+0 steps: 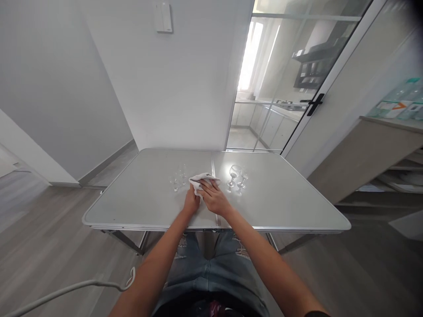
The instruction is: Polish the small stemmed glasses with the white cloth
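A white cloth point(204, 178) is bunched between my two hands above the middle of the table. My left hand point(191, 201) is closed at the cloth's lower left side, its fingers partly hidden. From the right, my right hand point(214, 198) presses the cloth with its fingers laid over it. Whether something is wrapped inside the cloth cannot be seen. Just right of the hands stand two clear stemmed glasses, a rounder one point(235, 172) and another point(243, 177) beside it. To the left are more clear glasses point(176, 181), faint against the tabletop.
The pale folding table point(280, 200) has a metal rim and a centre seam. A wall rises behind it, with a glazed door point(274, 79) at the back right. Bottles point(401, 99) stand on a shelf unit at right. A white cable point(82, 285) hangs at lower left.
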The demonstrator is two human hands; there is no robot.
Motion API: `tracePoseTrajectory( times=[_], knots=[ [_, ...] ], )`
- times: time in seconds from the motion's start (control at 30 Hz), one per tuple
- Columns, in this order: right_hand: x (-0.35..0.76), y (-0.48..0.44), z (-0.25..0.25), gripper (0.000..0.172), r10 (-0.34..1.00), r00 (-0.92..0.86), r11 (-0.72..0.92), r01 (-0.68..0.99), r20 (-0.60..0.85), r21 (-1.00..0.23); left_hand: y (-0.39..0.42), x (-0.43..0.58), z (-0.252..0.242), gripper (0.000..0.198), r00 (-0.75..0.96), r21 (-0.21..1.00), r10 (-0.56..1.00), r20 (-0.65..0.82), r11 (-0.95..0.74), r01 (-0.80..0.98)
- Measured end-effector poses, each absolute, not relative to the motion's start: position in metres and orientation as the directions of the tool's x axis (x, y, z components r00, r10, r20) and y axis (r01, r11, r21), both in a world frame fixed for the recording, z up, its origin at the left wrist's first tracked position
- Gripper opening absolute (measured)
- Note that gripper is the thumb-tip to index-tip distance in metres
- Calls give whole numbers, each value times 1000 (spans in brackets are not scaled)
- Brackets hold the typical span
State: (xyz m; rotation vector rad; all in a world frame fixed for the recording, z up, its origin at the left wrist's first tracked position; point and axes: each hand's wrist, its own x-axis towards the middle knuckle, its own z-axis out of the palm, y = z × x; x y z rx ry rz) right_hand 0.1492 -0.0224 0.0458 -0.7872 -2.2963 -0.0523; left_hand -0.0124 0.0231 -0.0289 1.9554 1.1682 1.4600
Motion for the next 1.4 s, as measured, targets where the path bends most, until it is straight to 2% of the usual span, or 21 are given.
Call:
tracePoseTrajectory(
  times=[0.1,0.2,0.27,0.37,0.4,0.47,0.5,0.57,0.6,0.67,0.77,0.9,1.0,1.07,1.1,1.17,1.23,1.3,1.4],
  knots=[
    [145,-14,60,38,526,-568,784,612,633,-102,23,-11,-29,54,148,725,841,520,-527,444],
    [145,-5,76,33,610,-522,727,668,596,-159,18,-8,-24,50,215,693,833,510,-546,470],
    [148,3,88,25,727,-444,640,714,523,-283,13,-7,-18,41,267,687,817,511,-575,444],
    [157,16,102,8,898,-323,439,694,299,-570,6,-7,-10,33,315,670,801,509,-599,439],
    [161,19,105,5,928,-310,365,638,208,-678,4,-7,-9,31,313,662,799,513,-601,448],
    [167,22,105,12,949,-314,178,444,34,-878,3,-8,-8,28,284,658,802,526,-595,462],
    [170,22,103,17,945,-326,67,319,-43,-945,3,-8,-8,27,269,662,804,530,-591,461],
    [170,19,95,26,937,-330,-102,54,-114,-993,5,-8,-10,26,241,680,808,537,-584,443],
    [168,16,90,28,944,-316,-126,-72,-98,-989,6,-8,-11,26,224,693,809,543,-582,425],
    [159,8,78,29,976,-217,-60,-278,2,-959,8,-8,-12,26,185,722,812,554,-579,380],
    [137,-4,62,28,992,51,126,-403,116,-907,10,-7,-14,28,150,760,822,549,-566,320],
    [108,-18,42,28,910,350,337,-312,223,-888,10,-6,-11,29,135,798,838,529,-545,257],
    [100,-24,28,24,860,376,409,-102,345,-907,9,-6,-7,27,106,810,841,531,-541,226],
    [102,-24,23,19,822,275,483,131,499,-866,9,-7,-6,25,81,810,839,538,-541,226],
    [106,-24,22,17,788,176,541,259,590,-800,9,-7,-6,26,69,808,839,540,-540,236],
    [114,-21,25,21,688,-104,672,466,718,-576,10,-8,-9,29,38,802,841,540,-528,279],
    [124,-18,35,27,577,-393,772,550,716,-320,13,-10,-13,33,10,782,835,549,-519,346],
    [133,-14,49,34,499,-577,823,549,647,-145,15,-10,-17,34,-5,746,819,574,-521,415],
    [142,-7,73,38,465,-679,850,521,568,-73,17,-10,-22,34,13,698,803,596,-526,486]
  ],
)
